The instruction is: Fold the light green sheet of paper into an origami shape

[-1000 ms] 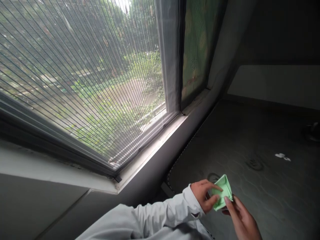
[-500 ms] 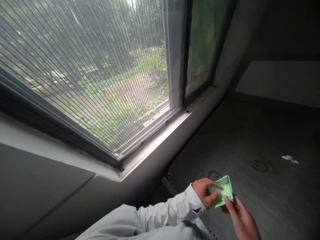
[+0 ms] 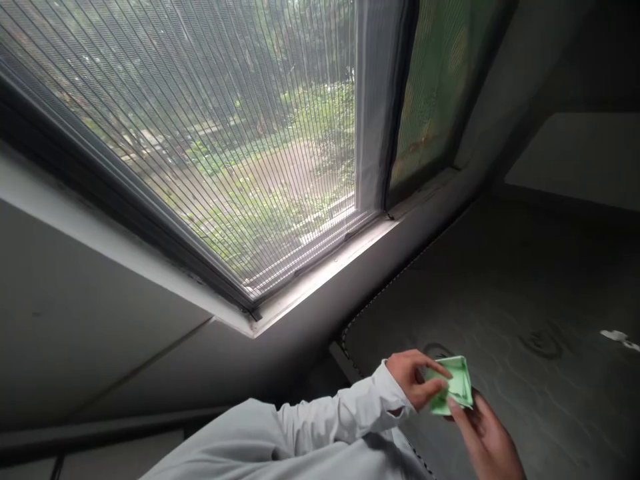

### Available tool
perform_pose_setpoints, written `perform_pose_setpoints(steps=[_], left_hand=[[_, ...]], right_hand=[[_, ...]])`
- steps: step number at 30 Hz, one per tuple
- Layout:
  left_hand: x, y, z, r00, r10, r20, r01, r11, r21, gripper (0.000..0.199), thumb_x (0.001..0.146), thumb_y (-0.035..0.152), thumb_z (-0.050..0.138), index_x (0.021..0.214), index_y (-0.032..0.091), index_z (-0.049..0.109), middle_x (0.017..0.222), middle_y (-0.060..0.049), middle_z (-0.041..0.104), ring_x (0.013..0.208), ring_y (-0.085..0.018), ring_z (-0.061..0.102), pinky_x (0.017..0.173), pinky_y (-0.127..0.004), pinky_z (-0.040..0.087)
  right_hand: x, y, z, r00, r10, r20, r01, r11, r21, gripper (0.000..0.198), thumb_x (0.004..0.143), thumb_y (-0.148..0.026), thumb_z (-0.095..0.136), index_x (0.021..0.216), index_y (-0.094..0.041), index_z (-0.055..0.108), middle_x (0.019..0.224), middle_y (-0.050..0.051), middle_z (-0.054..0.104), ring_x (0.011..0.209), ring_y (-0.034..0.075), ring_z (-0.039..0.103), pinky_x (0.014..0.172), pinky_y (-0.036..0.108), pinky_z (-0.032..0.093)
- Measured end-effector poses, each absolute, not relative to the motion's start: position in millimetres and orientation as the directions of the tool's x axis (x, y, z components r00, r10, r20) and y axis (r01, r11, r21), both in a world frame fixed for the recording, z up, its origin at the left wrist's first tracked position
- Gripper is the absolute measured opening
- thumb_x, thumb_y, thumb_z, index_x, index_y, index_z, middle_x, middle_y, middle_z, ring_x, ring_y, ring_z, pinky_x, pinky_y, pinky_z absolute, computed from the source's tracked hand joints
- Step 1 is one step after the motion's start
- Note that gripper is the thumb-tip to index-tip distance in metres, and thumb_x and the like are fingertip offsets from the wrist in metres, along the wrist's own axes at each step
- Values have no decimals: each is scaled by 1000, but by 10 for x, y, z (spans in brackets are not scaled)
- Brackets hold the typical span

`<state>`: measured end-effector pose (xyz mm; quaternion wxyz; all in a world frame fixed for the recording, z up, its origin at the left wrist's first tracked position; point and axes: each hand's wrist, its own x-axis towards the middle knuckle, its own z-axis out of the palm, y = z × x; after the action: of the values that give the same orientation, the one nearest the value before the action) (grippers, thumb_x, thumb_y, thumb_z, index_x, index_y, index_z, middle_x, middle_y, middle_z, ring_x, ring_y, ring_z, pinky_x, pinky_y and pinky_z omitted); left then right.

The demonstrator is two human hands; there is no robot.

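A light green folded paper (image 3: 456, 385), shaped like a small open box or pocket, is held low in the view, right of centre. My right hand (image 3: 484, 427) grips it from the lower right, thumb on the near edge and the other fingers mostly hidden beneath. From the left, my left hand (image 3: 415, 380) reaches over it, index finger and thumb pressed onto its upper face. The left hand's remaining fingers are curled and partly hidden.
A window with a pleated screen (image 3: 260, 133) fills the upper left, above a pale sill (image 3: 325, 272). At right lies a dark quilted mattress-like surface (image 3: 500, 280) with a patterned piped edge. A small white scrap (image 3: 620, 339) rests on it. My grey-clad leg (image 3: 240, 440) is below.
The head view has shifted, so the window appears further right and higher. Both hands stay on the green paper, which is turned slightly; the left finger and thumb have barely moved.
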<state>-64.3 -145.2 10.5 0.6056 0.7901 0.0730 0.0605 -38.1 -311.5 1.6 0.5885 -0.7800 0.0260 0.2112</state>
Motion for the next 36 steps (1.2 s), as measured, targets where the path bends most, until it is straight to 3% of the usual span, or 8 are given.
perform_pose_setpoints(steps=[7, 11, 14, 19, 23, 31, 36], left_hand=[[-662, -1531, 98, 988, 155, -14, 55, -267, 962, 27, 84, 42, 70, 104, 27, 79, 94, -1, 74, 59, -7, 56, 60, -18, 45], [-687, -1561, 169, 980, 195, -45, 104, -301, 948, 44, 73, 60, 76, 100, 27, 79, 92, -1, 73, 61, -9, 57, 61, -20, 45], [-726, -1602, 209, 972, 228, -55, 127, -311, 942, 50, 65, 64, 80, 99, 27, 79, 92, -1, 73, 63, -10, 58, 62, -20, 46], [-738, -1708, 87, 957, 283, -58, 150, -314, 938, 34, 75, 49, 76, 100, 25, 78, 93, 0, 74, 59, -8, 58, 60, -19, 46], [-723, -1804, -36, 941, 337, -34, 138, -289, 947, 23, 78, 35, 72, 94, 20, 78, 89, -1, 75, 54, -6, 56, 55, -17, 43], [-776, -1944, -115, 933, 355, -54, 133, -201, 970, 27, 75, 43, 77, 84, 18, 78, 84, -2, 76, 53, -6, 57, 53, -16, 42], [-773, -1966, -132, 920, 378, -103, 185, -189, 964, 30, 73, 46, 79, 83, 18, 79, 82, -2, 76, 54, -7, 57, 53, -17, 41]], right_hand=[[-348, -3256, -95, 926, 181, -332, -241, -392, -888, 67, 60, -64, 65, 111, -20, 62, 98, 11, 79, 94, 31, 73, 74, 29, 58], [-338, -3322, -178, 940, 193, -281, -164, -468, -868, 66, 66, -69, 61, 110, -21, 66, 93, 11, 80, 91, 32, 75, 69, 30, 58], [-312, -3391, -242, 946, 247, -209, -74, -464, -882, 62, 69, -66, 65, 113, -23, 67, 92, 9, 80, 89, 32, 75, 68, 30, 59], [-267, -3459, -281, 949, 269, -166, -28, -452, -892, 58, 73, -64, 66, 114, -22, 67, 95, 9, 80, 88, 31, 76, 67, 29, 60], [-250, -3487, -221, 946, 238, -219, -73, -500, -863, 62, 70, -70, 63, 109, -22, 67, 96, 10, 80, 88, 31, 76, 67, 29, 60], [-251, -3568, 8, 944, 160, -289, -152, -567, -809, 66, 64, -75, 56, 102, -22, 67, 102, 13, 79, 103, 38, 71, 82, 39, 58], [-275, -3590, 110, 944, 114, -310, -170, -637, -752, 68, 63, -79, 51, 95, -22, 70, 99, 16, 79, 108, 43, 68, 82, 42, 57]])
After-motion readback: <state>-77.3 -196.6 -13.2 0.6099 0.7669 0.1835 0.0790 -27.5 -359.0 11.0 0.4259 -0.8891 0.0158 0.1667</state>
